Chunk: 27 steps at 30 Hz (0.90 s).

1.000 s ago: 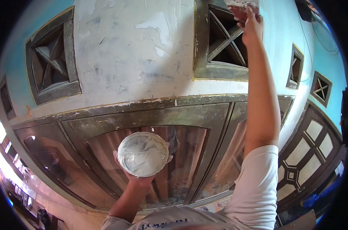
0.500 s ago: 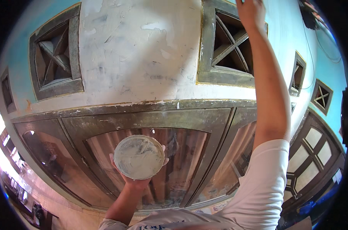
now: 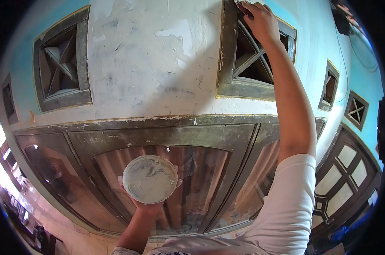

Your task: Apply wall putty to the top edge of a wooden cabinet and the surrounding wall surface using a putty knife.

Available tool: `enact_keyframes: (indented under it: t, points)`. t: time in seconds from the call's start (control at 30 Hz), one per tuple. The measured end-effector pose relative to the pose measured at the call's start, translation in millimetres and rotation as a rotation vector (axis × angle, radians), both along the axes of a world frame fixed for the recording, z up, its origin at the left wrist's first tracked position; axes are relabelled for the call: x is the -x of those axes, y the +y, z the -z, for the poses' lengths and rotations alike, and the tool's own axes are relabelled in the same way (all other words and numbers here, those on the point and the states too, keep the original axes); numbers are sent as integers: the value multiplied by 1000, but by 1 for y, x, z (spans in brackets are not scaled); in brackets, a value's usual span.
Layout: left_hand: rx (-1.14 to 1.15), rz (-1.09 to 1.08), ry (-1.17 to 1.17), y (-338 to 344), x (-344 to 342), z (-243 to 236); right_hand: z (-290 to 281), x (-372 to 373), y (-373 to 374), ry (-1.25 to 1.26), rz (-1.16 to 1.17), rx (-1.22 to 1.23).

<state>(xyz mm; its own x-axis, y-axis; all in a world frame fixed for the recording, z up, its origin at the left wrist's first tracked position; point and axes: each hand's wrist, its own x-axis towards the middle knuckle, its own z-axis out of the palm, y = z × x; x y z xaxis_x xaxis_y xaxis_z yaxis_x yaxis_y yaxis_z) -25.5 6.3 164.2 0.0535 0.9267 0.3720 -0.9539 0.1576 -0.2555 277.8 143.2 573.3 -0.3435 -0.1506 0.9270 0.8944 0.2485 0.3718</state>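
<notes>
My left hand [image 3: 151,208] is wrapped round the underside of a round tub [image 3: 150,157], its fingertips showing at the sides. Whitish putty [image 3: 152,180] is smeared inside the tub, whose open top is turned toward me. High up, my right hand [image 3: 262,23] has its fingers closed on what looks like a putty knife [image 3: 245,10] with a dark reddish part, mostly cut off by the upper edge. That hand is in front of the top of a dark wooden vent frame [image 3: 227,51], close to the patchy white wall [image 3: 158,55].
Below the wall run a brown wooden ledge [image 3: 158,123] and glazed wooden panels [image 3: 201,182] with curtains behind. Another crossed vent [image 3: 61,59] is set at the left. A door with pale panes [image 3: 345,178] stands at the right; tiled floor [image 3: 80,238] shows lower left.
My right hand has moved left across the vent's upper part, bringing the tool partly into view. The tub in my left hand has sunk slightly and shifted a little left.
</notes>
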Motion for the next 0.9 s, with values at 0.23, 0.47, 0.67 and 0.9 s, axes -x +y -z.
enact_keyframes:
  t: [0.23, 0.47, 0.67, 0.9]
  points:
    - [-238, 75, 99, -10, -6, 1, -2, -8, -34, -56, 9, -53]
    - [-226, -99, 585, -7, -15, 5, -28, 6, -13, 20, -11, -68]
    - [-236, -153, 581, -16, -8, 15, 4, 5, 8, -350, -578, -108]
    - [-195, -191, 622, -16, -15, 13, -16, 0, -2, 55, -31, -44]
